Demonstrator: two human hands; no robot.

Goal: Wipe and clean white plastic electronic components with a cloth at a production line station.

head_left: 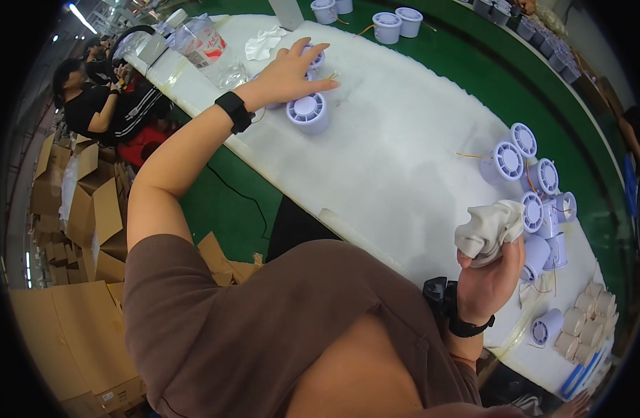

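Note:
At the far left of the white-covered table (390, 118), my left hand (288, 73) is spread out over a small group of pale lavender round fan units. One fan unit (307, 113) stands just below its thumb, grille up. Another fan unit (313, 56) shows partly beneath the fingers; whether they touch it I cannot tell. Near the front edge on the right, my right hand (491, 279) is closed around a crumpled white cloth (491, 230). Close beyond the cloth are several more fan units (508, 161) with thin orange wires, some upright and some on their sides.
A clear plastic bottle (212, 56) and a crumpled white tissue (264, 43) lie beyond my left wrist. White ring-shaped parts (573, 322) are clustered at the right end. More fan units (387, 28) sit on the green surface beyond. Cardboard boxes (69, 327) and a seated person (90, 101) are at left.

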